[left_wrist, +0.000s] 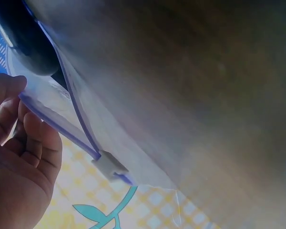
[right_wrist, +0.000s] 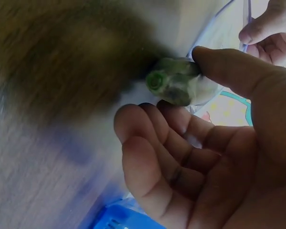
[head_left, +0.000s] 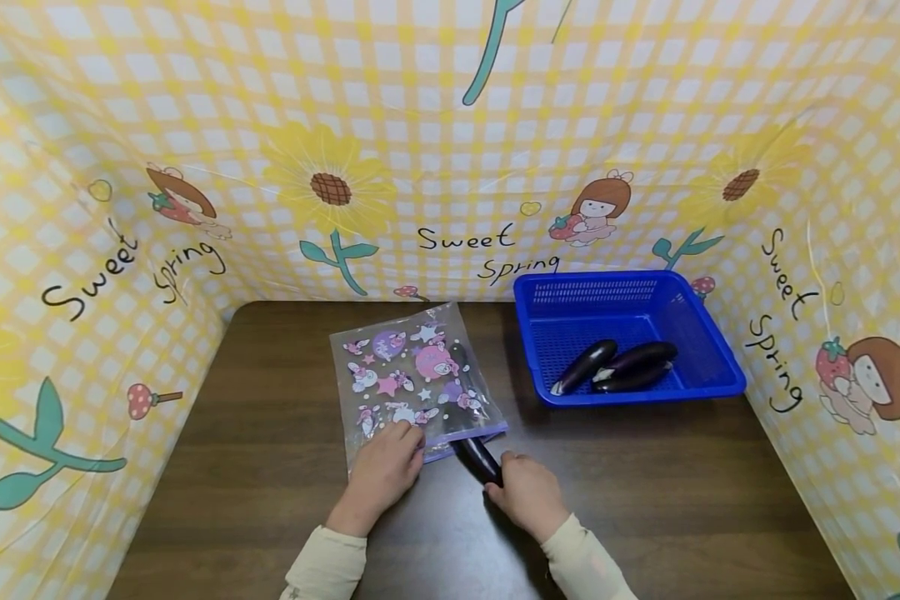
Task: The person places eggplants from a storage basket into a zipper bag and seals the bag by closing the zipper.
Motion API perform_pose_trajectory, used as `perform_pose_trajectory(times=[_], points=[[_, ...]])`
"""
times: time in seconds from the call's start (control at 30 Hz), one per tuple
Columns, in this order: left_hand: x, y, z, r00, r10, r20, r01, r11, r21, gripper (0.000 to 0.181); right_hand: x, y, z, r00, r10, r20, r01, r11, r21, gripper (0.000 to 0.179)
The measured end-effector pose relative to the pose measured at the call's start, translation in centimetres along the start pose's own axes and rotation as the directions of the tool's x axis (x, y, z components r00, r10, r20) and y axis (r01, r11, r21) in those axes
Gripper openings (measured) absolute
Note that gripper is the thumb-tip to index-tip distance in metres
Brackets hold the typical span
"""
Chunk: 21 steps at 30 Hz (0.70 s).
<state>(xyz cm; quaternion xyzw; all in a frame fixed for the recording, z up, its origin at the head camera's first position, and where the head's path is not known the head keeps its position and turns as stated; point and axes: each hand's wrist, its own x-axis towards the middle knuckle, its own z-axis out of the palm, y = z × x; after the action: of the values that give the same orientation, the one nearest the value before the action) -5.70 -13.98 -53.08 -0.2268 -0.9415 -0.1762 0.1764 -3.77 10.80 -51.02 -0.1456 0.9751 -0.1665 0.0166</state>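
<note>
Pinching hand: my right hand (head_left: 528, 492) has thumb and fingers clamped on the stem end of the eggplant (head_left: 480, 461); it is the nearer hand.
Eggplant: low over the table (head_left: 270, 467), reaching forward and a little left from my right fingers, its far end at the purple-edged mouth of the patterned bag (head_left: 393, 379), stem towards me.
Long axis: slanting from near right to far left, running into the mouth rather than across it.
Bag lip: my left hand (head_left: 386, 467) pinches an edge between thumb and fingers, left of the eggplant and apart from it; the zip slider (left_wrist: 109, 167) sits along that edge, on the side away from the eggplant.
Gap: the two lips stand apart around the rounded end; I judge that the move turns on keeping the eggplant lined up with that opening.
Blue basket (head_left: 645, 398): off to my right, three other eggplants (head_left: 587, 365) lying inside.
</note>
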Motion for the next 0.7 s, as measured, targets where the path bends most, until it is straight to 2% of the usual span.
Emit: perform_pose_trajectory(times=[0.27,0.4,0.7], points=[[-0.1,0.1,0.0,0.999,0.024,-0.031,-0.024,1.000,-0.008,0.012,0.8,-0.8,1.0,0.999,0.009,-0.047,-0.009,1.000,-0.009,0.037],[-0.1,0.2,-0.1,0.999,0.029,-0.045,-0.029,1.000,-0.007,0.016,1.4,-1.3,1.5,0.998,0.023,-0.063,-0.024,1.000,-0.014,0.037],[-0.2,0.3,-0.2,1.000,-0.005,0.000,0.005,1.000,-0.013,0.018,2.6,-2.0,2.2,0.989,-0.001,-0.149,-0.004,1.000,-0.030,0.036]])
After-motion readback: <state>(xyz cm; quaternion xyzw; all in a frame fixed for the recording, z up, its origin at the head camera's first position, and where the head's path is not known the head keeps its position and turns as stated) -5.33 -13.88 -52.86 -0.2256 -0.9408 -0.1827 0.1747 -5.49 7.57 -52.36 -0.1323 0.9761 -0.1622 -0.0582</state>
